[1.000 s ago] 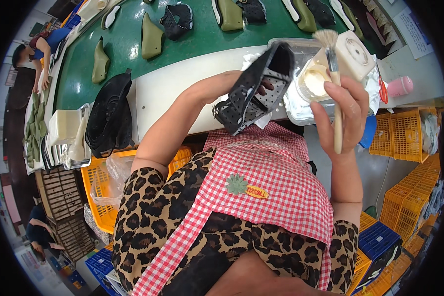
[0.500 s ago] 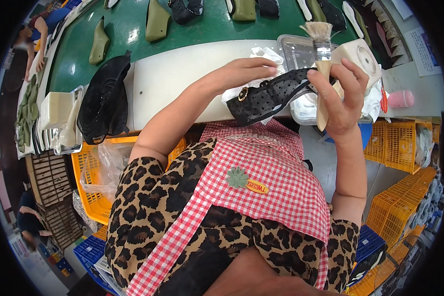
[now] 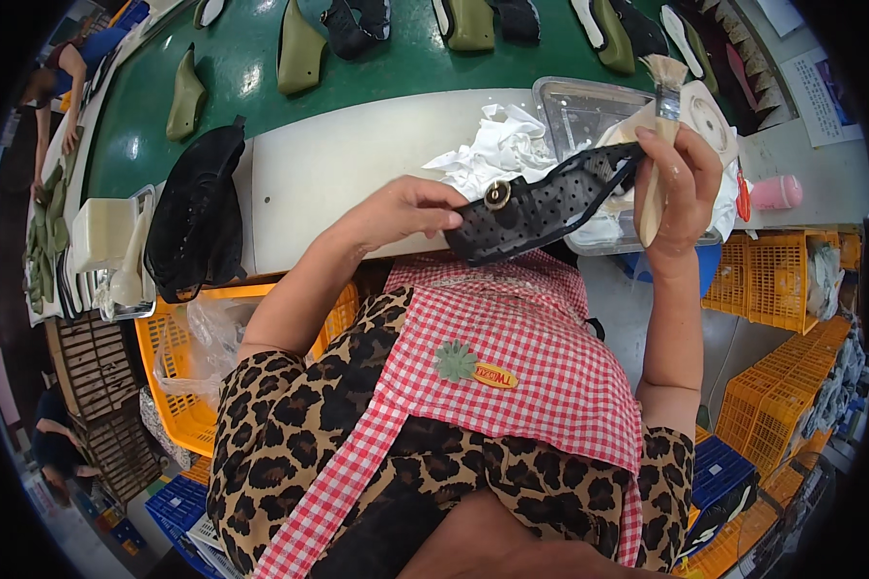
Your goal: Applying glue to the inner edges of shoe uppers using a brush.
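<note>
A black see-through shoe upper [image 3: 541,220] with dots and a round gold-rimmed ornament is stretched between my hands above the table's near edge. My left hand [image 3: 401,214] pinches its left end between thumb and fingers. The upper's right end lies at the fingers of my right hand [image 3: 684,188]. That hand also grips a paintbrush [image 3: 667,102] by its pale wooden handle, bristles upward. Just behind the upper lies a crumpled white cloth [image 3: 497,145]. A clear plastic tray [image 3: 548,116] sits behind my right hand, partly covered by a cream-coloured container [image 3: 713,116].
Black uppers [image 3: 198,212] are piled left on the white board [image 3: 319,154]. Olive shoe lasts [image 3: 301,48] stand on the green table [image 3: 241,48]. A pink bottle [image 3: 777,192] lies right. Yellow crates [image 3: 758,275] flank me. Another person [image 3: 72,72] works far left.
My left hand has come down from over the upper and now pinches its left end. The upper has turned, its ornament facing up. My right hand and the brush have shifted right.
</note>
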The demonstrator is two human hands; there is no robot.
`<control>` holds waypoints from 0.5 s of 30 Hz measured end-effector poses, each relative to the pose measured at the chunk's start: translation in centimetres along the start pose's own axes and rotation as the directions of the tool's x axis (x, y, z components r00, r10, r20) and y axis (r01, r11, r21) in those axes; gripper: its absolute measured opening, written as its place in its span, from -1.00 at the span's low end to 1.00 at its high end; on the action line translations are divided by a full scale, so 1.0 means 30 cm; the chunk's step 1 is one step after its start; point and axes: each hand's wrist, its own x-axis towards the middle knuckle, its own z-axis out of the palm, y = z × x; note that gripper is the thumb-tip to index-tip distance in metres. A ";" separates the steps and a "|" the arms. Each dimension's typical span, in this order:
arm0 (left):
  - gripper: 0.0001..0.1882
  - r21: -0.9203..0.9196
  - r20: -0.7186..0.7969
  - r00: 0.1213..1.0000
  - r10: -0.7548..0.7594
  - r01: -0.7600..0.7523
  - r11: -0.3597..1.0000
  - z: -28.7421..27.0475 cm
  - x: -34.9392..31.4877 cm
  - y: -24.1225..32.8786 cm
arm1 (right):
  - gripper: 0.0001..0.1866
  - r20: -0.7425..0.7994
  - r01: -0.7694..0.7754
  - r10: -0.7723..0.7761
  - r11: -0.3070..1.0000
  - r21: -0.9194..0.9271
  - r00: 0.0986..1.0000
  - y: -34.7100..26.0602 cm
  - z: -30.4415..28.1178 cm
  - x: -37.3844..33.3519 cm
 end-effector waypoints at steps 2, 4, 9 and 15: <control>-0.76 -0.036 -0.128 0.988 0.083 -0.088 0.995 -0.036 -0.036 0.027 | -0.53 -0.021 -0.027 0.027 1.000 0.011 0.999 0.005 0.002 0.003; -0.76 -0.002 -0.185 0.974 0.127 -0.130 0.992 -0.078 -0.096 0.098 | -0.58 0.000 -0.066 0.066 0.997 -0.041 0.998 0.013 -0.007 -0.003; -0.73 0.145 -0.407 0.878 0.252 -0.210 0.967 -0.261 -0.221 0.228 | -0.62 0.013 -0.188 0.189 0.980 -0.058 0.982 -0.041 -0.026 -0.055; -0.73 0.192 -0.761 0.584 0.281 -0.212 0.958 -0.528 -0.371 0.321 | -0.70 0.076 -0.268 0.272 0.961 -0.065 0.959 -0.077 0.030 -0.155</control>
